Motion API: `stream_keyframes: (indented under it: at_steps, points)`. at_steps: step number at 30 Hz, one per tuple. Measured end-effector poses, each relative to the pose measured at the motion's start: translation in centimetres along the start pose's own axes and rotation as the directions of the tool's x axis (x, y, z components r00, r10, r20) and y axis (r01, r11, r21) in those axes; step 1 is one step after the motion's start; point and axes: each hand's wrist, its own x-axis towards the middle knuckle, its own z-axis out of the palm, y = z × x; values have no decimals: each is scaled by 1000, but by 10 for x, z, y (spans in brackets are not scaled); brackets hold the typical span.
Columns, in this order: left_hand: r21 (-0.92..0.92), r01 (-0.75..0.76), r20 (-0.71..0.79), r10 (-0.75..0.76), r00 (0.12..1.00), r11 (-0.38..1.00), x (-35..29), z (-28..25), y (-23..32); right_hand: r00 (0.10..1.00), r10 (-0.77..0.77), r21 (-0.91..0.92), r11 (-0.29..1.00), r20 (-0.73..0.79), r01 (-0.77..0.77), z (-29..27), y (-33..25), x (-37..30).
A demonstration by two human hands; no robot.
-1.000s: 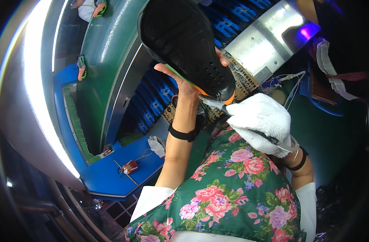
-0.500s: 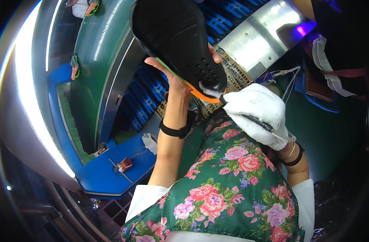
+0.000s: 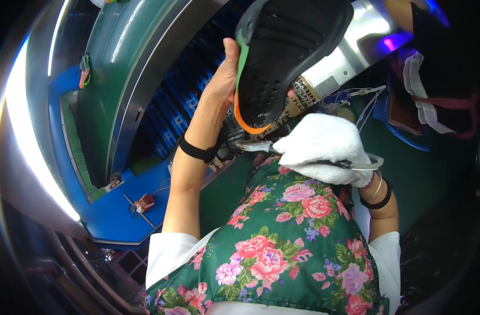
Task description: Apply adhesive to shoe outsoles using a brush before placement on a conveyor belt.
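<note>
A large black shoe sole (image 3: pixel 289 58), edged in green and orange, is held up by my bare left hand (image 3: pixel 222 81). My thumb lies along its left edge, while a fingertip shows at the far edge; the other fingers are hidden behind it. Small holes and a wet-looking shine mark the narrower, orange-rimmed end. My right hand (image 3: pixel 324 139), in a white knitted glove, is closed on a brush (image 3: pixel 255 146) with pale, wet-looking bristles. A clear tube (image 3: pixel 368 164) runs back from the glove. The bristles sit just below the sole's orange rim, apart from it.
A blue bench (image 3: pixel 111 220) at left carries a small red object (image 3: pixel 144 202) with a stick. Beyond it runs a green conveyor belt (image 3: pixel 129 37) with a colourful shoe part (image 3: pixel 85 71). Blue rollers (image 3: pixel 171 113) and a metal housing (image 3: pixel 363 39) lie behind the sole.
The brush has come off the sole's orange-rimmed end and moved down and left. My left hand has tilted the sole, its wide end swinging right.
</note>
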Motion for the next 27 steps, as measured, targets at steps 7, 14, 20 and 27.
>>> stream_keyframes:
  at_steps: [7, 14, 20, 27]
  points:
    - [224, 311, -386, -208, 898, 924, -2, 9, 4, 983, -45, -313, 944, 179, 101, -3, 9, 0]
    - [332, 471, -487, -279, 828, 817, 7, 10, 3, 985, -32, -305, 949, 169, 83, -8, 13, 6]
    - [-284, 235, -174, -291, 941, 930, -6, 2, -14, 917, 361, 253, 915, -169, -314, -22, 9, -1]
    - [-396, -102, -226, 11, 974, 913, -8, 16, -84, 865, 295, -66, 935, -405, -350, -45, 13, -9]
